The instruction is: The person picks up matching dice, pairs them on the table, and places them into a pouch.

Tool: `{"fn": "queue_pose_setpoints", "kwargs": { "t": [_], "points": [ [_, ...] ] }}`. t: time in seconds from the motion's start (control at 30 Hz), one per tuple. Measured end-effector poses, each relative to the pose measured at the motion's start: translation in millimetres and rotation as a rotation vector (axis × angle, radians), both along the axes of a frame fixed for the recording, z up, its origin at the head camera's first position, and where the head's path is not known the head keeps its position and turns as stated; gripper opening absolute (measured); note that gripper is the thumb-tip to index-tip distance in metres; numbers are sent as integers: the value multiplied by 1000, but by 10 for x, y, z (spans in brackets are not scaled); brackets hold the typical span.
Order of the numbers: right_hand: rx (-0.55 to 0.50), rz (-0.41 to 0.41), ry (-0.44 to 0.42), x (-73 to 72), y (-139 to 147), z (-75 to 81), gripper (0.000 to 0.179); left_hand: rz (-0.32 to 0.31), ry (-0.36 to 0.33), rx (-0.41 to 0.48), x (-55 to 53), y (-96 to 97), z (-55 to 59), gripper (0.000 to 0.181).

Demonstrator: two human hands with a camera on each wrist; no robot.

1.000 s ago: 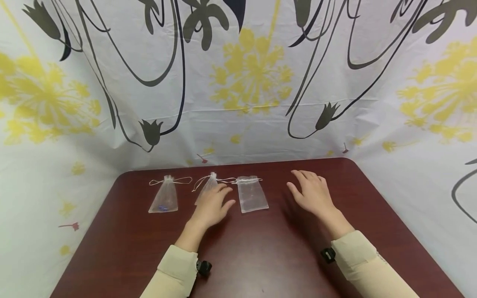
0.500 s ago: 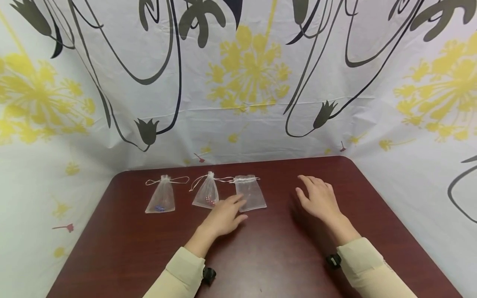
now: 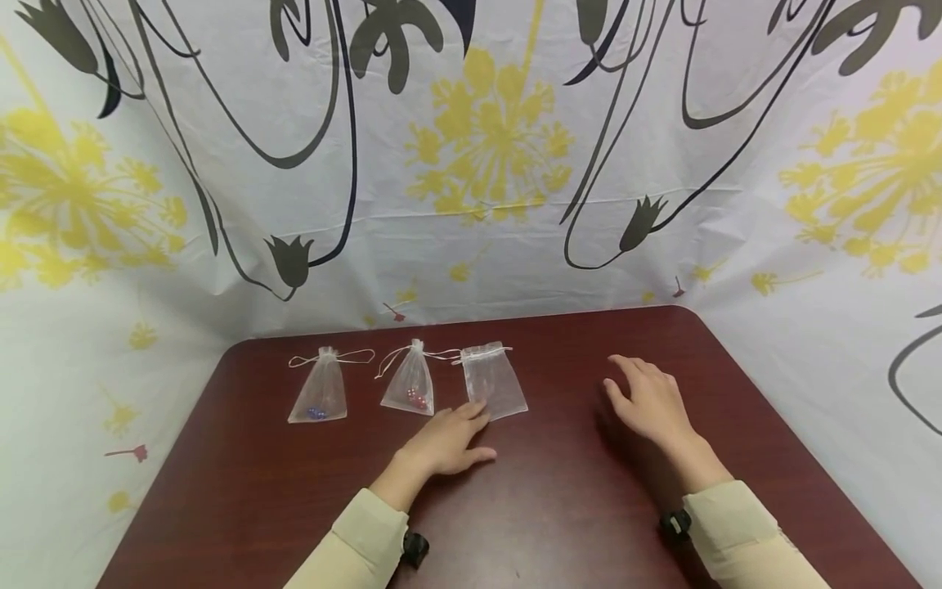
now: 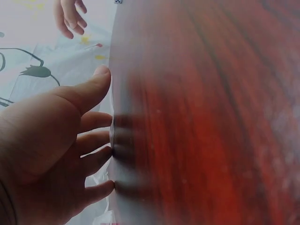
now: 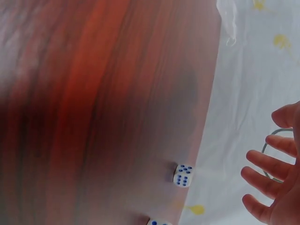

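Observation:
My left hand is low over the table, its fingertips at the lower left corner of a flat sheer drawstring pouch. In the left wrist view that hand's fingers are spread and hold nothing. To its left lies a pouch with red dice inside, and farther left a pouch with blue dice. My right hand hovers over the right side with relaxed fingers, holding nothing. The right wrist view shows a white die with blue pips near it, and another white die partly cut off.
The dark red-brown table has rounded far corners. A white cloth with yellow and grey plant prints hangs behind it and along both sides. White drawstrings stick out from the pouches' necks.
My left hand has moved right and nearer, off the middle pouch to the lower edge of the right one, uncovering the red dice. My right hand has shifted right and slightly nearer.

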State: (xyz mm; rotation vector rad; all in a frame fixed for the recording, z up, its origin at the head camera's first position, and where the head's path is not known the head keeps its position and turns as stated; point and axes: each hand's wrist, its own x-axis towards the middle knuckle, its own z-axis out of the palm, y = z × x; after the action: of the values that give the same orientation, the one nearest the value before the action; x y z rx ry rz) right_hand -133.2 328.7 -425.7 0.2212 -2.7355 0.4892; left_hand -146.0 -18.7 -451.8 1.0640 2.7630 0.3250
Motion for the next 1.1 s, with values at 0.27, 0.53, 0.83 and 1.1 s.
{"fn": "queue_pose_setpoints", "kwargs": {
  "t": [0.27,0.53,0.83,1.1],
  "points": [
    [-13,-7,-76,84,168,-55,44,-9,-17,10,-12,7,6,70],
    [-43,19,-193,171,319,-118,44,4,-40,25,9,-20,24,68],
    [64,179,-193,264,397,-146,33,-3,-41,42,-1,-39,35,68],
    [87,246,-141,306,428,-197,25,-17,-31,30,-1,-40,5,66]
  ]
}}
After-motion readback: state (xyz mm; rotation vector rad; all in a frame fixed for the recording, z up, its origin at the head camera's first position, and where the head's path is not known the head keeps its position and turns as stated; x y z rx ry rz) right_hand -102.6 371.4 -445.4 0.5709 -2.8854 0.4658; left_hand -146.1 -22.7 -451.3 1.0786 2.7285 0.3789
